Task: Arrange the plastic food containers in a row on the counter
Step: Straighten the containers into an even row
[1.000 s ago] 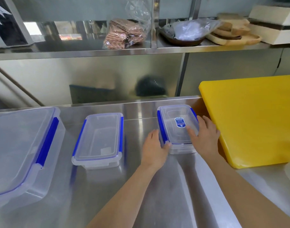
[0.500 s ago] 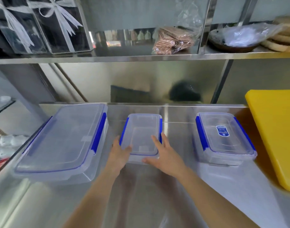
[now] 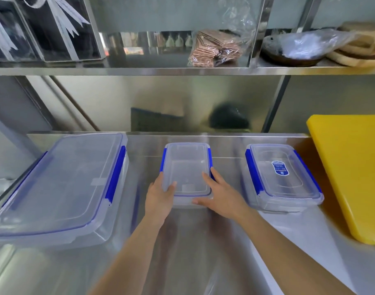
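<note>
Three clear plastic containers with blue lid clips stand on the steel counter. A large container is on the left. The small middle container sits between my hands. My left hand grips its near left corner, thumb on the lid. On its near right side lies my right hand, fingers spread along the edge. A labelled container stands to the right, apart from my hands.
A thick yellow cutting board lies at the right, close to the labelled container. The steel shelf above holds dark gift boxes, bagged brown packets, a wrapped bowl and wooden boards.
Both hands left the labelled container on the right and went to the small middle one. It has been straightened and sits squarer to the counter's back edge. The view shifted left.
</note>
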The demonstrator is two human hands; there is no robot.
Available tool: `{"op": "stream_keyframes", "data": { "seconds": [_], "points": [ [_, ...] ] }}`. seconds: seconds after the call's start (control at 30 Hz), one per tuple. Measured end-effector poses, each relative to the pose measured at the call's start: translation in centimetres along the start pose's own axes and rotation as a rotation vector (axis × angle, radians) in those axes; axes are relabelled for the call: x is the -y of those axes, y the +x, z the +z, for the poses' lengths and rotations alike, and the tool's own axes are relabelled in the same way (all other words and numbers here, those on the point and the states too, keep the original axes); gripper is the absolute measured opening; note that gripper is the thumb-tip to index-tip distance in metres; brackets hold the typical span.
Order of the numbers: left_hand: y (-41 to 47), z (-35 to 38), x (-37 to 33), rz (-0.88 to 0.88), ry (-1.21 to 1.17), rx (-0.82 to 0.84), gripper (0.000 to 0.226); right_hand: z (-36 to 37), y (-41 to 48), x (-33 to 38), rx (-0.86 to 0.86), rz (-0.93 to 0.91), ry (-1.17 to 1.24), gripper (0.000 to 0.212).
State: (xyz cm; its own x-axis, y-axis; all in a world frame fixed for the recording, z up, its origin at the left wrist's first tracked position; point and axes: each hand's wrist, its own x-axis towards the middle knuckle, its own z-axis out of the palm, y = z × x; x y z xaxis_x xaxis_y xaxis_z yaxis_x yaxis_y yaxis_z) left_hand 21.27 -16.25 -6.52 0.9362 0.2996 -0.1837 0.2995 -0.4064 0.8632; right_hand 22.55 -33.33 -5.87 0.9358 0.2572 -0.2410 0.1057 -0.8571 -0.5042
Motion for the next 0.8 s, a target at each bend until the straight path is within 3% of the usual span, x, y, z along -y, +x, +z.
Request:
{"op": "stream_keyframes", "data": {
  "seconds": [0.2,0.33,0.43,0.53,0.6,0.67,0.73,0.8],
  "points": [
    [0.0,0.1,-0.2,0.0,0.014,0.017,0.047,0.0,0.3,-0.2,-0.024,-0.012,-0.037,0.095],
    [-0.7,-0.7,-1.0,0.035,0.159,0.012,0.05,0.4,0.1,-0.1,-0.088,-0.023,-0.04,0.095],
    [-1.9,-3.1,-2.3,0.166,0.158,-0.134,0.045,0.2,-0.7,1.5,-0.286,-0.073,0.005,0.078],
    [-2.6,-7.9,-3.3,0.309,0.188,-0.447,0.036,0.6,-1.7,5.3,-0.412,-0.176,0.077,0.06],
    [-1.9,-11.9,-2.6,0.269,0.261,-0.638,0.035,1.5,-2.3,8.5,-0.36,-0.272,0.154,0.06],
    [-1.0,-16.0,-0.9,0.109,0.315,-0.735,0.042,2.8,-2.7,11.5,-0.193,-0.305,0.221,0.07],
    [-0.6,-19.7,1.4,-0.076,0.358,-0.759,0.054,4.4,-2.9,14.0,-0.004,-0.294,0.225,0.082],
    [-0.5,-22.5,4.2,-0.251,0.339,-0.681,0.07,5.9,-2.8,15.8,0.117,-0.28,0.215,0.091]
  ]
}}
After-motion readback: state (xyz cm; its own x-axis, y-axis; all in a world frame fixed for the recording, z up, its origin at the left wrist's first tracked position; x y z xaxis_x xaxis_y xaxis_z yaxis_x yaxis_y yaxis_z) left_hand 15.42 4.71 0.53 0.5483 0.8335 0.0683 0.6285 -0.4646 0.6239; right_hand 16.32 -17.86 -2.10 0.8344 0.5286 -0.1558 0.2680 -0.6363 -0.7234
